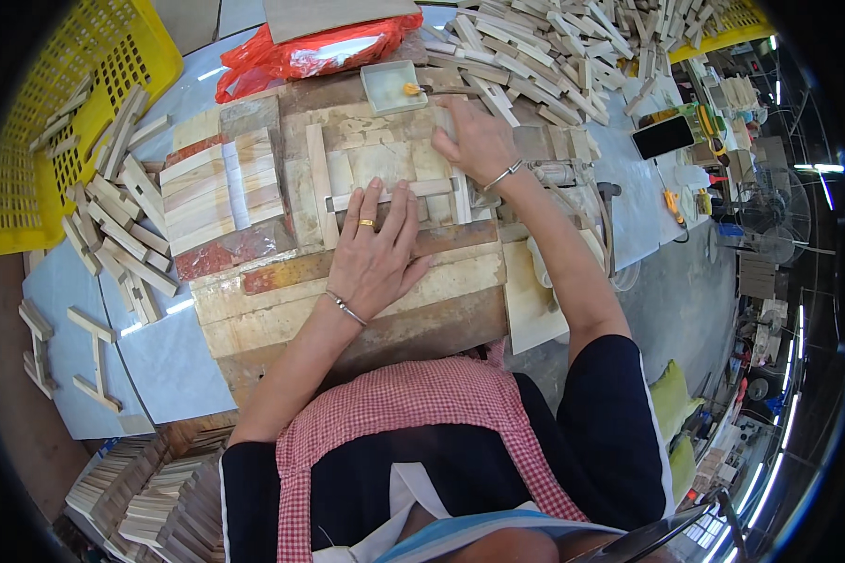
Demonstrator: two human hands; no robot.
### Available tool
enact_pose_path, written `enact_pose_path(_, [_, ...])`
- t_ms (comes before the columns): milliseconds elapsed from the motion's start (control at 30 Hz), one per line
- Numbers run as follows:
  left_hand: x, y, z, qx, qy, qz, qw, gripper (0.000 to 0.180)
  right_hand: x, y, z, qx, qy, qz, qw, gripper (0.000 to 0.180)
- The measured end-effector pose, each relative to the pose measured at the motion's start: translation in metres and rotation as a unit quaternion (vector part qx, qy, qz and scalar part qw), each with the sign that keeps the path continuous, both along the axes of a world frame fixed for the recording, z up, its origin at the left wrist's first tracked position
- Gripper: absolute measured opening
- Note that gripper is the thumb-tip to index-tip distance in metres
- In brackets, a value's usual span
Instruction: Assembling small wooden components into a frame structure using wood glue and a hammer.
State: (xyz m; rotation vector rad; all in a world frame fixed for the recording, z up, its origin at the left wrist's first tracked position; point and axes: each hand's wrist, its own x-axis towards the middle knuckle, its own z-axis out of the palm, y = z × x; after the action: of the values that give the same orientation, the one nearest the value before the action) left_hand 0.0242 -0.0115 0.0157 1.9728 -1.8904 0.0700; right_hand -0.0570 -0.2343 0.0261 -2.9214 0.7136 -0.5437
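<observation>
A wooden crossbar (413, 190) lies between a left upright strip (321, 178) and a right upright strip (461, 195), together in an H shape on a worn wooden jig board (366, 281). My left hand (374, 246) presses flat on the crossbar, with its fingertips over the left half and its thumb out to the side. Beyond the right strip's far end is my right hand (479, 141). Its fingers curl down and its thumb points left; what lies under them is hidden. Just past it stands a shallow square dish (393, 87) with a yellow-tipped brush (411, 89).
Loose wooden strips pile up at the far right (535, 47) and beside a yellow basket (84, 122) at left. Joined H-shaped frames (94, 357) lie at the left edge. A red plastic bag (319, 58) sits behind the jig. A phone (664, 138) lies on the right.
</observation>
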Motion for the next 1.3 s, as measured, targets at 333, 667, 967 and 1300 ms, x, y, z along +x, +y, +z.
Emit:
enact_pose_path(333, [-0.004, 0.000, 0.000, 0.009, -0.029, -0.008, 1.000, 0.066, 0.014, 0.015, 0.006, 0.009, 0.142, -0.089, 0.986, 0.030])
enact_pose_path(667, [-0.018, -0.009, 0.002, 0.046, -0.065, 0.005, 0.997, 0.068, 0.016, 0.000, 0.009, -0.076, 0.084, -0.010, 0.993, 0.020])
enact_pose_path(967, [-0.017, -0.005, 0.001, 0.014, -0.029, 0.000, 0.999, 0.067, 0.017, 0.009, -0.001, -0.053, -0.008, 0.023, 0.998, 0.013])
enact_pose_path(1300, [-0.011, 0.002, 0.005, 0.036, -0.055, 0.010, 0.998, 0.066, -0.047, 0.013, 0.026, 0.051, -0.081, -0.031, 0.995, 0.015])
